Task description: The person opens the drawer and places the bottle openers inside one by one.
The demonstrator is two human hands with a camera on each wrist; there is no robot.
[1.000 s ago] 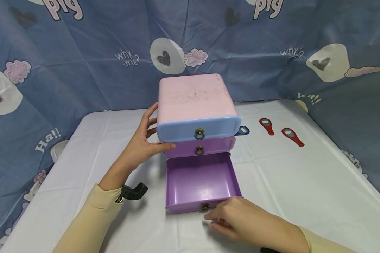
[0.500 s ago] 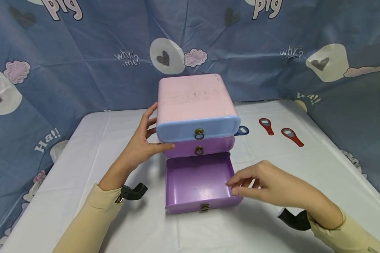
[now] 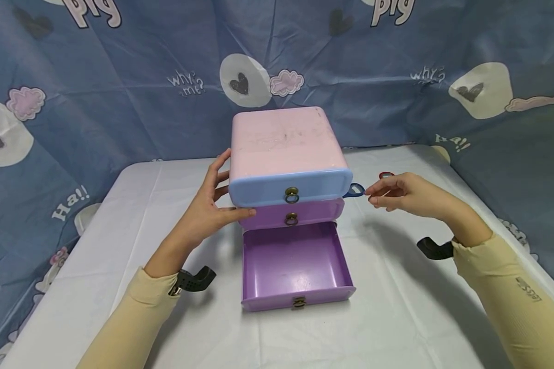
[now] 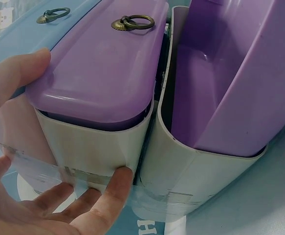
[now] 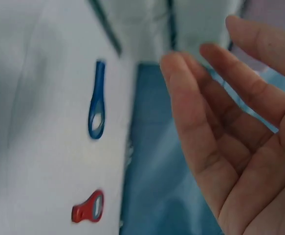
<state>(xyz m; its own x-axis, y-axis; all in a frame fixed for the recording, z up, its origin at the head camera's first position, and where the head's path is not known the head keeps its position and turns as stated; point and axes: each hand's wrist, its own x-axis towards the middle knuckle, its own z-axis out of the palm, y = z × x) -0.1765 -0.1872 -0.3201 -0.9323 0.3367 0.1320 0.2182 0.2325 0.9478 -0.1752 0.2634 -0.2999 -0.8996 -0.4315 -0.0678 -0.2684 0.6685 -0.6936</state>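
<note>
A drawer cabinet [image 3: 283, 143] with a pink top stands mid-table, its blue top drawer and purple middle drawer [image 3: 268, 218] closed. The purple bottom drawer [image 3: 286, 266] is pulled out, with nothing inside. My left hand [image 3: 208, 207] holds the cabinet's left side, thumb on the middle drawer's front and fingertips against the side wall. To the cabinet's right, my right hand [image 3: 408, 195] hovers with loosely bent fingers and holds nothing. Its fingertips are close by a blue bottle opener [image 3: 356, 190], partly hidden by the cabinet. A red bottle opener [image 3: 386, 175] shows behind the hand.
White cloth [image 3: 378, 318] covers the table. A blue printed curtain [image 3: 143, 123] hangs along the back and sides. Brass ring pulls [image 3: 292, 195] hang on the drawer fronts. The second red opener is hidden behind my right hand in the head view.
My right hand has left the bottom drawer's front and moved up and right to beside the blue bottle opener, covering much of the red ones. My left hand keeps its place.
</note>
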